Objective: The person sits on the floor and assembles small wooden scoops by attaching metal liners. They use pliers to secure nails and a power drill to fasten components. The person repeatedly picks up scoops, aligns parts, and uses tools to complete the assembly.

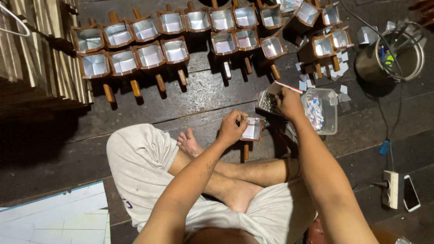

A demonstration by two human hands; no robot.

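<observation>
We're sitting cross-legged on a dark plank floor point(181, 101), looking down at our own hands. Our left hand point(231, 127) is gripping a small wooden cup point(252, 129) with a white lining and a short handle pointing back toward us; the fingers are curled around its near-left edge, holding it just above the floor in front of our feet. Our right hand point(289, 103) is reaching into a little open box point(270, 102) of small dark bits, fingers bunched and pinching down inside it, though we can't tell what exactly they're grasping. Just right of that box, a clear plastic tub point(332, 118) is holding paper scraps. Further out, rows of finished cups point(149, 49) are lying side by side, well apart from our hands. A metal pot point(392, 58) is sitting at the upper right.
</observation>
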